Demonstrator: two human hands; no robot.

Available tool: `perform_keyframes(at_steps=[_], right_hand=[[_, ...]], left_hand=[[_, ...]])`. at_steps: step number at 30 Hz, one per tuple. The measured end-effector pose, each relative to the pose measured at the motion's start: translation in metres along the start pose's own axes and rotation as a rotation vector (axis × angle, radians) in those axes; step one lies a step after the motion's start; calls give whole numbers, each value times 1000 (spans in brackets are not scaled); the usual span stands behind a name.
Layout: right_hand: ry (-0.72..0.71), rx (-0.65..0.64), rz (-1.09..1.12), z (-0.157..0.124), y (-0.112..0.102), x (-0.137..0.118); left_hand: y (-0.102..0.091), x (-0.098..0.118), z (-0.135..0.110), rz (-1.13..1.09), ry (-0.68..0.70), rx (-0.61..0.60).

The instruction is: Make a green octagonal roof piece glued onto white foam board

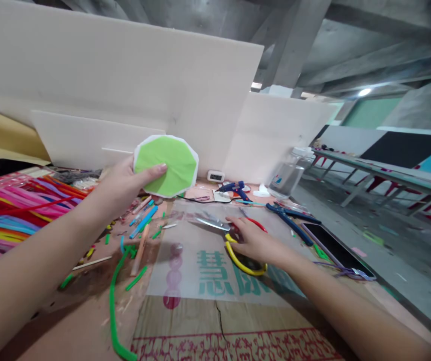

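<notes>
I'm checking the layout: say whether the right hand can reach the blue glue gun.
Probably yes: the blue glue gun lies beyond the right hand with only low things between, though that hand is at the yellow-handled scissors.

Shiny metal scissor blades [212, 221]; matt green disc [175, 168], seemingly paper

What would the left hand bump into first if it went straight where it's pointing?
Probably the big white board in front; the green disc in the left hand would likely touch it first. How far off it stands is unclear.
</notes>
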State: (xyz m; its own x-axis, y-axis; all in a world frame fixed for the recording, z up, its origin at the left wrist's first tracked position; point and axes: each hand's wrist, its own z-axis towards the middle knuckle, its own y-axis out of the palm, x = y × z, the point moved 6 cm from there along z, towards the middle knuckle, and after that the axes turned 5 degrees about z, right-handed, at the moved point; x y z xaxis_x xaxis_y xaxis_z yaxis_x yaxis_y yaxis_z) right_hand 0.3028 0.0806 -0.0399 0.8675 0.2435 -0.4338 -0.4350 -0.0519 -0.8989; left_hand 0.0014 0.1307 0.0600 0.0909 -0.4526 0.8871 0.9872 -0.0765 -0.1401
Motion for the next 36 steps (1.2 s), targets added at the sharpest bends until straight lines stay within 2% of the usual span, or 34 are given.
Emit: perform_keyframes(at_steps=[3,5,7,9,13,16,18,20,22,24,25,27,28,30,33,36], right_hand=[[-75,20,-31,0,-2,-9],[-203,81,-57,4,-5,-31],[-342,80,-81,13,-1,-59],[-445,-1,-91,27,13,-86],[-512,-46,-59,64,46,-123],[-493,-76,-26,88,69,-132],[-454,-89,10,96,74,-131],[-415,-98,72,94,67,-127],[-395,-132,149,80,45,-121],[-412,-258,230,53,16,-116],[-436,-385,288,36,3,-115],[-500,-922,512,-12,-11,-119],[-495,-1066,525,-29,-18,-119],[-434,-989,517,-34,-27,-118],[-400,-616,366,-6,-17,-122],[-453,-294,93,35,9,-130]], left_hand=[[6,-1,0,-110,-22,-79],[7,3,-3,-137,-24,-98],[8,8,-6,-149,-17,-128],[10,13,-10,-159,-4,-157],[11,17,-13,-162,-12,-167],[9,17,-12,-148,-6,-139],[7,18,-11,-139,2,-131],[5,19,-11,-133,11,-118],[2,20,-11,-119,14,-105],[1,21,-10,-118,20,-99],[1,22,-10,-125,25,-103],[0,23,-9,-140,45,-100],[-1,24,-8,-139,59,-83],[-2,26,-7,-118,87,-49],[-2,30,-8,-109,128,-26],[-3,37,-9,-126,177,-23]])
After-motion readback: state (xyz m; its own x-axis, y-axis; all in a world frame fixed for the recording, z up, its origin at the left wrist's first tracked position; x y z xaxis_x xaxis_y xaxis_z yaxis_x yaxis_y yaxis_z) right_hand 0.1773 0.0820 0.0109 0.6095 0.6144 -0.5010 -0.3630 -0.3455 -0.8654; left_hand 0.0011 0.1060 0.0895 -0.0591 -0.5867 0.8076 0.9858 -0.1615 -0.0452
